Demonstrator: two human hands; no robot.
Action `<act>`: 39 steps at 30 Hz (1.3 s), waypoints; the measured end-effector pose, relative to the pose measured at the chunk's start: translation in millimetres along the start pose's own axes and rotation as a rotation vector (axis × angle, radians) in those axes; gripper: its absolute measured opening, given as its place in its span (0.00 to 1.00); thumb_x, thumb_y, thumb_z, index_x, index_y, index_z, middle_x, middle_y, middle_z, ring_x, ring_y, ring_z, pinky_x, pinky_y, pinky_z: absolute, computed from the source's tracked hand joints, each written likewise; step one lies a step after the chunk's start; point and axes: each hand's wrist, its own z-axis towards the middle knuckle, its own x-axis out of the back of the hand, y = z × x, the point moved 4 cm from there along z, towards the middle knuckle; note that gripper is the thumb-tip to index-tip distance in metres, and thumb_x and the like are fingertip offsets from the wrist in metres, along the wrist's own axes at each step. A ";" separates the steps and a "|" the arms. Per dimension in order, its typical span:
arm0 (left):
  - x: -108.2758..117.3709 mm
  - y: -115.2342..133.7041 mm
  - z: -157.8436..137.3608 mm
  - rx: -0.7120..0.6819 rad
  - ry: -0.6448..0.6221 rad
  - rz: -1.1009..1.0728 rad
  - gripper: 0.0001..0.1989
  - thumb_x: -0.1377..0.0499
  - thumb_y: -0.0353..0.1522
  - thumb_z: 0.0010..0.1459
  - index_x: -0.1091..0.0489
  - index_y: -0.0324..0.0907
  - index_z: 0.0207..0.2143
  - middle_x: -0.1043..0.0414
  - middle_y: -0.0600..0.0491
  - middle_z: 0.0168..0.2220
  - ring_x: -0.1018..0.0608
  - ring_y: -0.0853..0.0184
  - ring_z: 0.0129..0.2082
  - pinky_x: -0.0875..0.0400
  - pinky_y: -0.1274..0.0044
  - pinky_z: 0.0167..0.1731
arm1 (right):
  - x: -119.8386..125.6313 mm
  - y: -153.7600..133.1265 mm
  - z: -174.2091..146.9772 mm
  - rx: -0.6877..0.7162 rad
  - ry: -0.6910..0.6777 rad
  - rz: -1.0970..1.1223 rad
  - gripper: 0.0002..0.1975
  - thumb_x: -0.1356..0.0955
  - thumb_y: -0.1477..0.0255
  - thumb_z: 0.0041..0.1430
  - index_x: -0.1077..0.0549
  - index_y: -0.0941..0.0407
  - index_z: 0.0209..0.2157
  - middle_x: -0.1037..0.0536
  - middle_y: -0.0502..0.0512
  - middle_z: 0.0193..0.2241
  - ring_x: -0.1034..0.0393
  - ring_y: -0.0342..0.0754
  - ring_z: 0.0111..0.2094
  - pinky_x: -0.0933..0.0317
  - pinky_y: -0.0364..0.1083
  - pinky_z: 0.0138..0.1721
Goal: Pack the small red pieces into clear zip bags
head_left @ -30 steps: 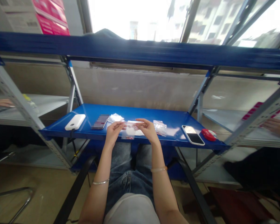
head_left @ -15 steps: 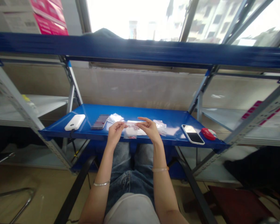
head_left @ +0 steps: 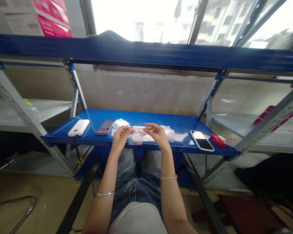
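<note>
While the left hand point(head_left: 119, 139) pinches one end of a small clear bag point(head_left: 137, 136), the right hand point(head_left: 157, 136) pinches the other, fingertips nearly meeting above a blue shelf point(head_left: 92, 118).

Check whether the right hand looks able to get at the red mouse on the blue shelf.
Probably yes: the red mouse lies uncovered, only a phone between it and the right hand, though both hands hold a small clear bag.
</note>
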 end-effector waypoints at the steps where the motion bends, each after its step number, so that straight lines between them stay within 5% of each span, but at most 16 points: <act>1: -1.1 0.6 -0.3 -0.002 -0.017 0.004 0.14 0.37 0.40 0.49 0.31 0.40 0.32 0.23 0.50 0.31 0.21 0.63 0.35 0.30 0.73 0.41 | 0.0 -0.2 -0.1 -0.002 0.005 -0.010 0.19 0.27 0.64 0.45 0.25 0.56 0.40 0.21 0.53 0.29 0.30 0.44 0.27 0.36 0.45 0.32; 9: -3.6 1.6 -0.9 0.009 -0.037 0.080 0.13 0.38 0.41 0.49 0.30 0.40 0.31 0.23 0.49 0.31 0.22 0.62 0.36 0.30 0.72 0.42 | -2.1 -3.5 -2.9 -0.036 0.015 -0.027 0.19 0.27 0.63 0.44 0.23 0.56 0.39 0.21 0.54 0.29 0.29 0.45 0.29 0.35 0.46 0.35; 16: -3.6 7.2 -2.2 -0.039 -0.006 0.095 0.13 0.37 0.41 0.48 0.28 0.40 0.31 0.24 0.50 0.32 0.23 0.63 0.36 0.31 0.74 0.41 | -4.3 -7.1 -4.9 -0.008 0.008 -0.048 0.11 0.28 0.61 0.45 0.23 0.55 0.27 0.22 0.53 0.29 0.29 0.47 0.34 0.36 0.46 0.37; 39: -10.2 16.3 -3.6 -0.163 -0.055 0.174 0.08 0.40 0.37 0.53 0.27 0.42 0.32 0.25 0.49 0.42 0.27 0.60 0.47 0.38 0.70 0.51 | -3.4 -10.1 -7.7 0.016 0.004 -0.062 0.09 0.29 0.64 0.48 0.25 0.55 0.28 0.23 0.52 0.30 0.31 0.47 0.35 0.38 0.45 0.39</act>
